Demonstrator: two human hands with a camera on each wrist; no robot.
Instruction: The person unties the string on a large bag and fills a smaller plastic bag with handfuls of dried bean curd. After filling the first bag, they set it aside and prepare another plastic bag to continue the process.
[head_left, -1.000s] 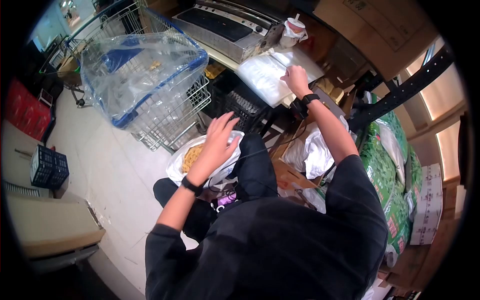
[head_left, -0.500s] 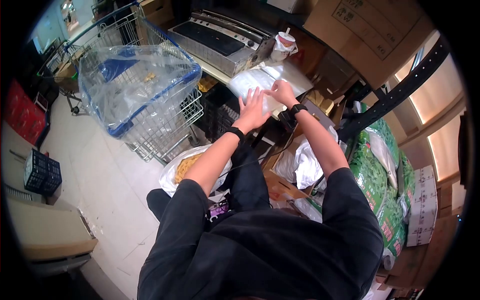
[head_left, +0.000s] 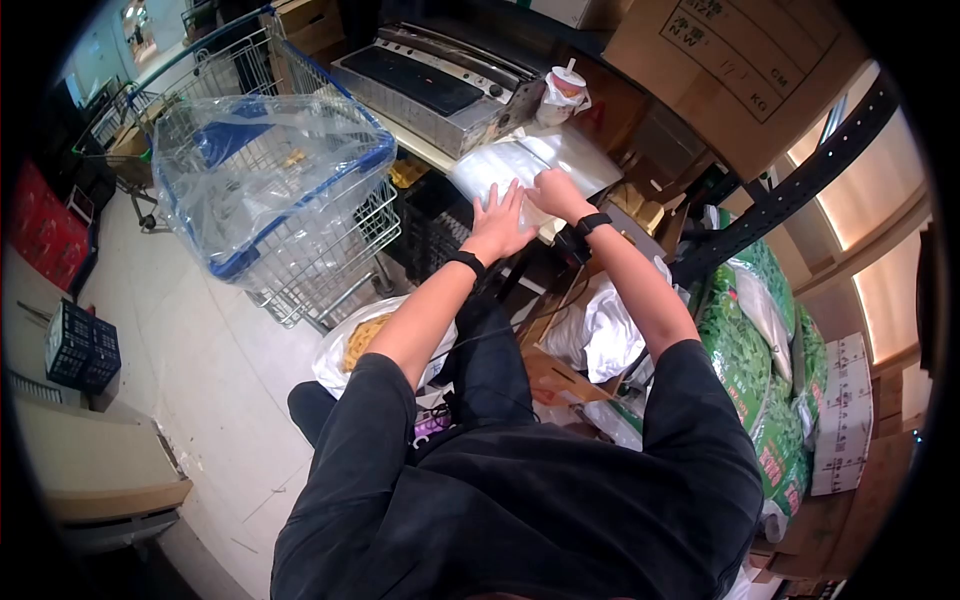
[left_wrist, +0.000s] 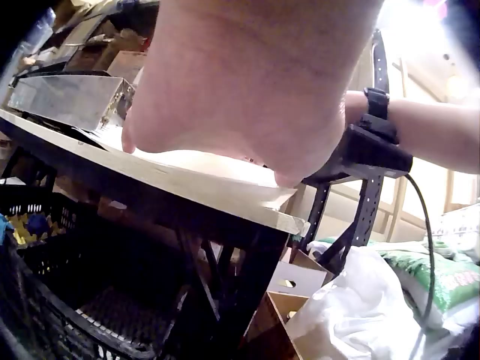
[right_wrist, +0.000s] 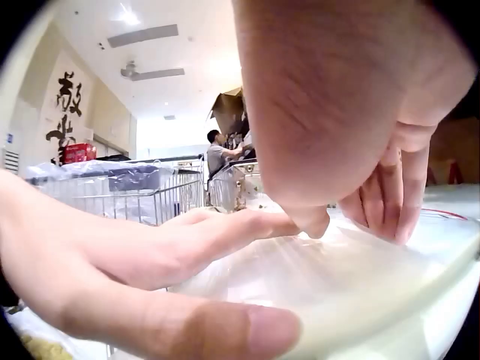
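Note:
Flat clear plastic bags (head_left: 490,167) lie on the table in the head view, with shiny sheeting in the right wrist view (right_wrist: 330,274). My left hand (head_left: 500,226) rests on their near edge, fingers spread; its thumb and fingers (right_wrist: 172,262) lie low over the plastic in the right wrist view. Just right of it, my right hand (head_left: 560,194) has bent fingers and pinches the plastic at the thumb tip, partly hidden. The left wrist view shows the back part of the left hand (left_wrist: 247,90) above the table edge (left_wrist: 172,184).
A lined shopping cart (head_left: 290,190) stands left of the table. Behind the bags are a metal appliance (head_left: 440,90) and a wrapped cup (head_left: 563,92). A white bag of yellowish food (head_left: 365,340) is by my legs. Green sacks (head_left: 750,330) and cartons (head_left: 735,70) are right.
My left hand has moved from above the food bag up and right onto the plastic. My right hand has come down and left, close beside it. The view has shifted slightly.

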